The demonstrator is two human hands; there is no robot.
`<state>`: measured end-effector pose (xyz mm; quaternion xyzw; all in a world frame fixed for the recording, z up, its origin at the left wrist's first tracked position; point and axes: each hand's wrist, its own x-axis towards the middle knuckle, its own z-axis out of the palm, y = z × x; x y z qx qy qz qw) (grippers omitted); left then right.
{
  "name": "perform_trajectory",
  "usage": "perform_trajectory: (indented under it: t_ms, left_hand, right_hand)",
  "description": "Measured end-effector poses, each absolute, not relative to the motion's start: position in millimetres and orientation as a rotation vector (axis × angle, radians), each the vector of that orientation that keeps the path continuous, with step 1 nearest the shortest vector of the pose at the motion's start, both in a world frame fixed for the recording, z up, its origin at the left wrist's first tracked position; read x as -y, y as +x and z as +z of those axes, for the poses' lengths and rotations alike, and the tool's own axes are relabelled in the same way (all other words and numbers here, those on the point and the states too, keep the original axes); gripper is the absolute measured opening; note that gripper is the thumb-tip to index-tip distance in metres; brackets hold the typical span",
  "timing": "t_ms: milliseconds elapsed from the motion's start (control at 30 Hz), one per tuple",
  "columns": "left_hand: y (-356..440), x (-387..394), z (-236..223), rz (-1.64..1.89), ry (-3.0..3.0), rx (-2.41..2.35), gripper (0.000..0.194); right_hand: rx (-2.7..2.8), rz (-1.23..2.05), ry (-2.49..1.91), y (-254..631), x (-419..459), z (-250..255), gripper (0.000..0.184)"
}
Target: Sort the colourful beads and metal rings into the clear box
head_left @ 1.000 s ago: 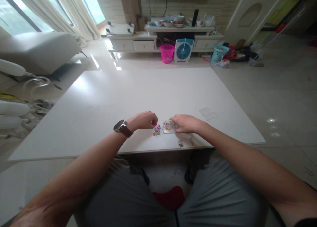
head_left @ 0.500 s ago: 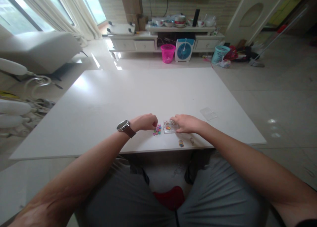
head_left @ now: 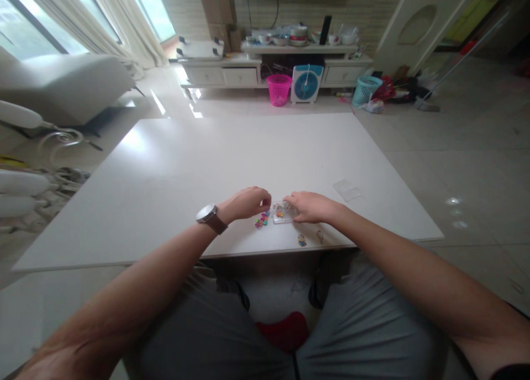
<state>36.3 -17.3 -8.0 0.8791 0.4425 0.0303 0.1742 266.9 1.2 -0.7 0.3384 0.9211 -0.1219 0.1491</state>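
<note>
My left hand, with a watch on its wrist, hovers over a small pile of colourful beads on the white table. Its fingers are curled in a pinch near the left edge of a small clear box; what they hold is too small to see. My right hand rests on the right side of that box with fingers pressed against it, holding it in place. The box holds a few coloured pieces.
A small yellow charm and a tiny metal piece lie near the table's front edge. A clear lid lies to the right. Beyond the table stand a pink basket, a blue fan and a TV cabinet.
My left hand has moved a little to the right, from over the bead pile toward the clear box. My right hand has stayed on the box.
</note>
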Motion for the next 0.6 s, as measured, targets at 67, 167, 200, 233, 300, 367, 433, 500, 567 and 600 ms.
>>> perform_trajectory:
  t_ms: [67,167,200,233,300,367,433,500,567,600]
  left_hand:
    - [44,21,-7,0.114,2.518,-1.208,0.018]
    - [54,28,-6,0.111,2.555,-1.152,0.018]
    - [56,30,-5,0.104,2.564,-1.141,0.018]
    - [58,31,-5,0.092,2.571,-1.132,0.018]
    - [60,34,-5,0.062,2.578,-1.132,0.018]
    - [61,35,-5,0.031,2.579,-1.14,0.018]
    - [61,35,-4,0.004,2.581,-1.142,0.019]
    - [62,35,-3,-0.022,2.585,-1.142,0.019]
    - [61,35,-1,-0.02,2.596,-1.141,0.02]
    - [61,34,-1,-0.008,2.605,-1.137,0.02]
  right_hand:
    - [-2.653,-0.351,0.968,267,-1,-1,0.052]
    - [-2.666,-0.344,0.963,266,-2,-1,0.048]
    - [-2.67,-0.347,0.96,266,-2,-2,0.048]
    - [-2.676,-0.351,0.958,266,-2,-2,0.047]
    - [-2.684,-0.36,0.953,266,-2,-2,0.047]
    - [-2.679,-0.363,0.953,266,-3,-2,0.047]
    - [-2.668,-0.362,0.953,266,-3,-1,0.046]
    - [-2.665,-0.359,0.952,265,-2,0,0.046]
    - [-2.671,-0.357,0.95,265,-2,0,0.046]
    - [-2.672,-0.357,0.952,265,-2,0,0.046]
